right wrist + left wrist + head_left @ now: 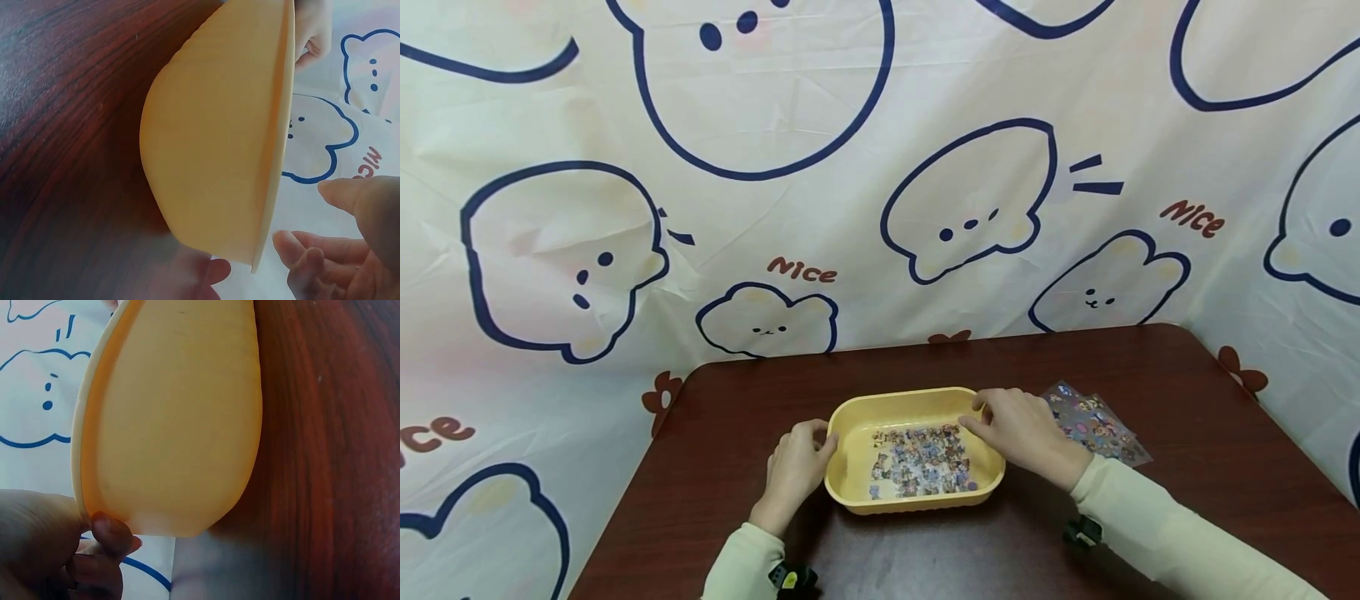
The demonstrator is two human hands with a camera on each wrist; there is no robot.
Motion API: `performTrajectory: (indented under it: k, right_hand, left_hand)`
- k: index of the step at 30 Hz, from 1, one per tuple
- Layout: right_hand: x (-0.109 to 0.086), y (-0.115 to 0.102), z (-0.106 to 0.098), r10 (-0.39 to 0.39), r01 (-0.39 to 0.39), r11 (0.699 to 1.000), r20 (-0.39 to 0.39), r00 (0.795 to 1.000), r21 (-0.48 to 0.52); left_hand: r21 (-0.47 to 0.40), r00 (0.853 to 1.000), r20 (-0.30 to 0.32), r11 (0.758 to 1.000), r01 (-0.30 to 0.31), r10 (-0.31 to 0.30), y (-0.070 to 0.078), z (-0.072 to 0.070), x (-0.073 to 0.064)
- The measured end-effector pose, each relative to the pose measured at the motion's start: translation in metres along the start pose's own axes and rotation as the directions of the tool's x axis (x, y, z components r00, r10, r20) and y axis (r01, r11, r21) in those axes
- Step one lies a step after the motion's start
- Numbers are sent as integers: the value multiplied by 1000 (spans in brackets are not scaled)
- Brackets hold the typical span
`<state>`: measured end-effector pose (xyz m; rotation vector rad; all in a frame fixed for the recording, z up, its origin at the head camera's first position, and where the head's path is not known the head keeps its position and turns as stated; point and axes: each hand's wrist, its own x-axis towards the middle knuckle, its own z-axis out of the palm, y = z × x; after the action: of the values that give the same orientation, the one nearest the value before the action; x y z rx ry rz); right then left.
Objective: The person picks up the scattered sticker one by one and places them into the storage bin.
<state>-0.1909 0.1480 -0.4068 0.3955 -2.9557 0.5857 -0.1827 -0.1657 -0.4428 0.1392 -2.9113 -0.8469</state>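
Observation:
A yellow plastic basin (910,506) with rounded corners sits on the table in the head view. Many small colourful sticker-like pieces (921,460) lie spread over its bottom. My left hand (796,467) pinches the basin's left rim, fingers against the outer wall in the left wrist view. Over the right rim hovers my right hand (1022,425), its thumb and fingers apart. In the right wrist view the right fingertips (286,245) come close to the rim, with nothing between them and the thumb.
Clear sheets (1093,427) printed with small colourful figures lie to the right of the basin, partly behind the right hand. The dark wood table (1217,467) ends at a white curtain (865,217) with cartoon outlines. Each wrist carries a small black camera.

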Motion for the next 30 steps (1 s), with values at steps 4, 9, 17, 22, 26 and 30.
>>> performTrajectory:
  k: [4, 9, 17, 22, 26, 30]
  right_hand:
    - [0, 3, -1, 8, -8, 1000, -5, 1000, -2]
    - [2, 8, -4, 30, -30, 1000, 1, 1000, -5]
    - [1, 16, -8, 45, -45, 999, 8, 999, 5]
    - [0, 20, -9, 64, -64, 998, 12, 998, 20]
    - [0, 24, -9, 80, -80, 997, 9, 997, 20]
    - [-1, 29, -10, 93, -93, 995, 6, 996, 26]
  left_hand:
    - [1, 1000, 1, 1000, 1, -1, 0, 0, 0]
    - [2, 1000, 4, 1000, -1, 1, -1, 0, 0]
    - [-3, 1000, 1, 1000, 0, 0, -1, 0, 1]
    - [-4, 1000, -1, 1000, 0, 0, -1, 0, 1]
    - [-3, 1000, -1, 1000, 0, 0, -1, 0, 0]
    - [0, 1000, 5, 1000, 6, -6, -1, 0, 0]
